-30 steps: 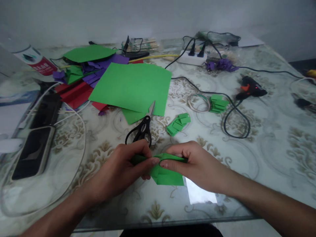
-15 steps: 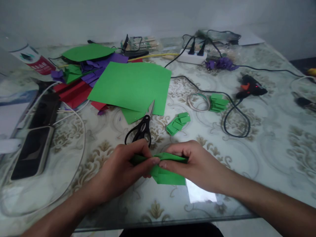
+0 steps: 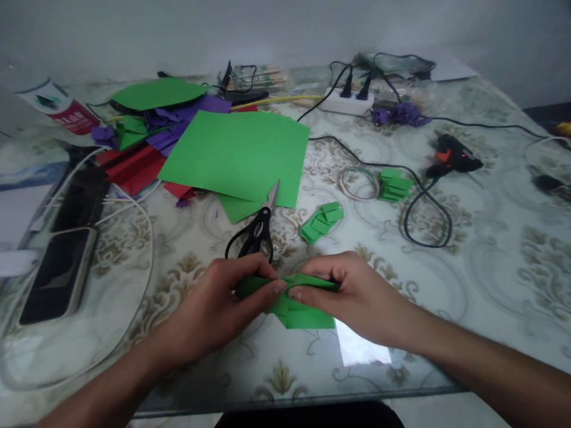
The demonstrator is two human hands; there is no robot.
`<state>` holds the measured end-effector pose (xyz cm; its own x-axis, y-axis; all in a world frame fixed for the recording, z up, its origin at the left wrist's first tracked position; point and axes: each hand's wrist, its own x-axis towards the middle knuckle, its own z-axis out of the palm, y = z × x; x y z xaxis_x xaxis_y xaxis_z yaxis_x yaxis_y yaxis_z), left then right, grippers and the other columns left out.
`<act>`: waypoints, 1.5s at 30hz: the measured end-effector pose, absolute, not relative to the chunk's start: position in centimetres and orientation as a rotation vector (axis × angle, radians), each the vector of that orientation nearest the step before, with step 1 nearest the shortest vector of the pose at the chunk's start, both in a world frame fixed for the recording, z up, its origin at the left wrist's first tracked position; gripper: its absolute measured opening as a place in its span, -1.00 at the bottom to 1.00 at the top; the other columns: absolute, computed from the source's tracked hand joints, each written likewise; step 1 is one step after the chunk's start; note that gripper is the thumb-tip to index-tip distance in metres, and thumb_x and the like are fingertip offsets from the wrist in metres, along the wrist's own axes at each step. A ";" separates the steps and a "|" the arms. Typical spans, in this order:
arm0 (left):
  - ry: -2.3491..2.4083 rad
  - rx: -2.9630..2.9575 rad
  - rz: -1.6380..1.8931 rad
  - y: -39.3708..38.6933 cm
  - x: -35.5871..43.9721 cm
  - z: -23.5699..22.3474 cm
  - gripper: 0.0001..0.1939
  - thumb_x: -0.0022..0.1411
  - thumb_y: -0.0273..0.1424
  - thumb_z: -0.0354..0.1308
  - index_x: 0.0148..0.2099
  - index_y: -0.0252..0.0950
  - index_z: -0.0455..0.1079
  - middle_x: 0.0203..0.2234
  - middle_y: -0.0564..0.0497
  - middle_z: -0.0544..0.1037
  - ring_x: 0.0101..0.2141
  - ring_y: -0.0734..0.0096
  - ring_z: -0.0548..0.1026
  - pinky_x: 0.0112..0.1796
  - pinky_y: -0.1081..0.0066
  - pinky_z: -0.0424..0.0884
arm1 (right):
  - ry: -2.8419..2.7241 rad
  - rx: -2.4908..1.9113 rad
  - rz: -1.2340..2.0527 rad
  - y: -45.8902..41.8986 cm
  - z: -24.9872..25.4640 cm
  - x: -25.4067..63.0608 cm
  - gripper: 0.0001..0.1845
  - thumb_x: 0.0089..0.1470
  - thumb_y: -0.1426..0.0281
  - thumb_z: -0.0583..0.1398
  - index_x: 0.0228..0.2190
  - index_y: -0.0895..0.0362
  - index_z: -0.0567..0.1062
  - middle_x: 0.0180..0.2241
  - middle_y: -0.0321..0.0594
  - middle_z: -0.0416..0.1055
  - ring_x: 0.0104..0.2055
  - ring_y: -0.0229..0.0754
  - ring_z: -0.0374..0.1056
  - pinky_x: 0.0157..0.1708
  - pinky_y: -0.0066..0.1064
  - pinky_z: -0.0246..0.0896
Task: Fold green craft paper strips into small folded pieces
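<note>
The folded green paper (image 3: 308, 317) is at six o'clock, pinched in my left hand (image 3: 236, 300) and right hand (image 3: 357, 297), thumbs close together. Its lower edge has risen (only slightly). Scissors (image 3: 261, 226) lie at eleven o'clock from it, the glue gun (image 3: 455, 157) near two.

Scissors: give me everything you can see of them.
The scissors have black handles and short silvery blades that look like metal, with a round pivot between. They lie on the patterned tabletop, closed or nearly so, blades pointing away from the person and slightly right. The tip overlaps the near edge of the large green sheet. The near ends of the handle loops are partly hidden behind the left hand.
</note>
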<state>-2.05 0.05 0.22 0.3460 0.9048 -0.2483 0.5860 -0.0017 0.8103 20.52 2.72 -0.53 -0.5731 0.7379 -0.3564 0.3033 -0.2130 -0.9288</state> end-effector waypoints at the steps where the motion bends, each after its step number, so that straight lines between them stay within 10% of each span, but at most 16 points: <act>1: 1.345 1.699 0.436 0.0 -2.1 0.2 -0.74 0.43 -0.22 0.15 -0.28 -0.23 0.50 -0.52 0.15 0.48 -0.47 0.50 0.40 -0.47 0.50 0.24 | -1.716 -1.233 1.846 2.8 -0.6 20.5 -0.75 0.18 0.30 0.29 -0.48 0.17 0.52 -0.56 -0.40 0.18 -0.50 -0.33 0.10 -0.55 -0.49 -0.05; 17: 1.347 1.674 0.495 -0.1 -2.0 0.4 -0.80 0.39 -0.26 0.21 -0.28 -0.22 0.51 -0.54 0.15 0.55 -0.51 0.51 0.45 -0.49 0.53 0.29 | -1.715 -1.231 1.774 2.9 -0.1 20.6 -0.82 0.18 0.36 0.32 -0.43 0.19 0.61 -0.54 -0.35 0.38 -0.50 -0.33 0.22 -0.55 -0.53 0.10; 33: 1.187 1.960 1.035 -1.1 -2.0 0.5 -0.80 0.23 -0.57 0.36 -0.23 -0.17 0.46 -0.31 0.08 0.65 -0.29 0.42 0.64 -0.29 0.46 0.55 | -2.202 -0.578 0.714 2.1 -1.4 21.9 -0.68 0.28 0.61 0.17 0.02 0.15 0.52 -0.06 -0.10 0.66 0.02 -0.14 0.58 0.11 -0.31 0.49; 45: 1.207 1.961 1.045 -1.5 -2.1 0.2 -0.78 0.27 -0.55 0.34 -0.14 -0.14 0.46 -0.31 0.11 0.68 -0.29 0.43 0.66 -0.27 0.49 0.59 | -2.159 -0.601 0.758 2.1 -1.4 21.7 -0.69 0.30 0.59 0.16 0.02 0.12 0.52 -0.09 -0.12 0.67 -0.01 -0.13 0.59 0.05 -0.29 0.53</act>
<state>-2.09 -1.48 0.16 0.2752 0.9107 0.3082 0.4352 -0.4038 0.8047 21.66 2.08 -1.39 -0.6031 0.6217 0.4998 0.1724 0.7133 -0.6793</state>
